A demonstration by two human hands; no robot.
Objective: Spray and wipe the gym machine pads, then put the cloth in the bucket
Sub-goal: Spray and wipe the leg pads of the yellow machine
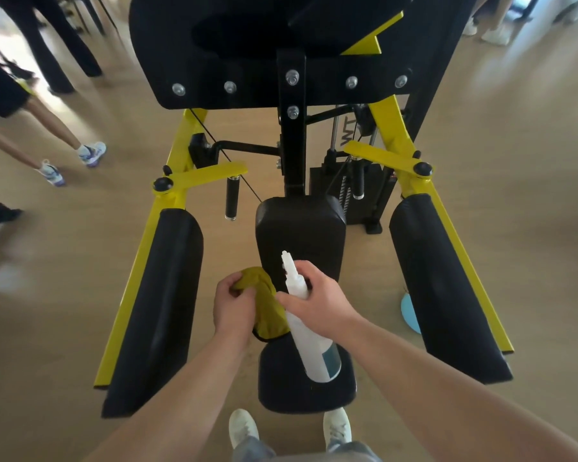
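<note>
My white shoes [244, 428] stand just before the black padded centre seat [281, 391]. Above that seat my right hand [324, 295] is wrapped round the neck of a white plastic spray bottle [314, 341]. My left hand [232, 310] clutches a bunched mustard-yellow cloth [262, 295] over the seat's left edge. Long black side pads [161, 295] flank the seat. A pale blue round thing [411, 315] lies on the floor to its right.

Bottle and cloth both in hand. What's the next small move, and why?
Probably squeeze the trigger: the right hand grips the spray bottle at its neck, nozzle pointing over the centre pad, while the left hand holds the yellow cloth bunched beside it, ready to wipe.
</note>
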